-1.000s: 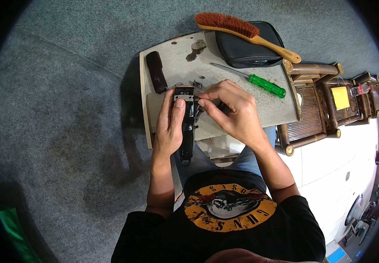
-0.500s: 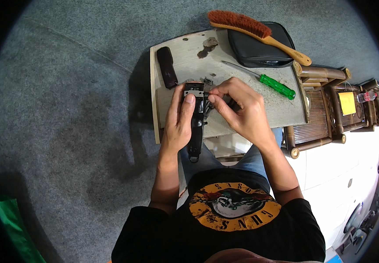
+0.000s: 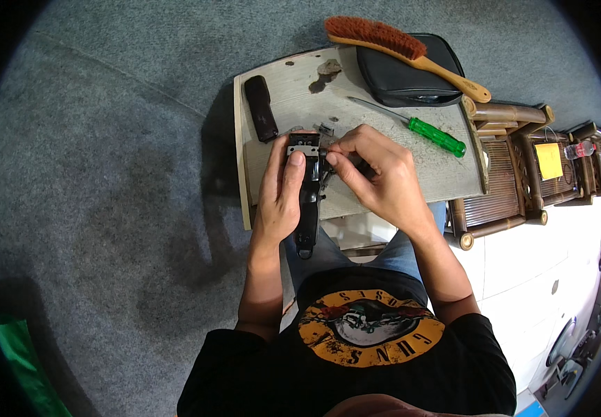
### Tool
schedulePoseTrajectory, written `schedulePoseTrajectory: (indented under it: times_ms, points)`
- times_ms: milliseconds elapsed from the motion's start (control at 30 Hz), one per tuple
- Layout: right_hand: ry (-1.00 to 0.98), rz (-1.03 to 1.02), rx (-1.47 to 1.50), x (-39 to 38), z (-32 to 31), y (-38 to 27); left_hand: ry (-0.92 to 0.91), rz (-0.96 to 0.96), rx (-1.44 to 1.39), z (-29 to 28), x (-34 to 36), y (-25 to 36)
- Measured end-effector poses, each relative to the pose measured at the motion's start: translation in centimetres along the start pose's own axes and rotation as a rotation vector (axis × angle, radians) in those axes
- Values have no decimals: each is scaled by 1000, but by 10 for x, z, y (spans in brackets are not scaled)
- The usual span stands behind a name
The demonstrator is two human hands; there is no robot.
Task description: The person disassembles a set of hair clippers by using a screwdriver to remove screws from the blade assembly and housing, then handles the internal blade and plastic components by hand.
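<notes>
Fingers of the left hand (image 3: 281, 191) are wrapped around a long black electric hair clipper (image 3: 307, 198), steadied above the worn grey surface (image 3: 398, 149), while right hand (image 3: 377, 177) fingers pinch its blade end.

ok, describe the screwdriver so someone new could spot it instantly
Find the pale worn board over the grey carpet. Along its upper right part, just below the black pouch and wooden brush, lies the screwdriver. Its translucent green handle is the only green thing on the board.
</notes>
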State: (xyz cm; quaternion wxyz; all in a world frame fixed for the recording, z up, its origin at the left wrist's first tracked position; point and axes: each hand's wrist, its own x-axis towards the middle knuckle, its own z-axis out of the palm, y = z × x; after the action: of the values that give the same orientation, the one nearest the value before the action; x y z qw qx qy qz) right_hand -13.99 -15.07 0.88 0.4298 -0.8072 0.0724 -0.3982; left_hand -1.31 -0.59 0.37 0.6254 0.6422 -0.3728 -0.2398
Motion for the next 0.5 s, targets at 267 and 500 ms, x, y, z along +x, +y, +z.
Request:
schedulePoseTrajectory:
  times_ms: [267,500]
  points:
    - [14,-22,18,1,-2,-2,-3,-25,0,-1,-1,2]
    - [-8,5,18,0,-3,-1,21,-2,17,3,-1,3]
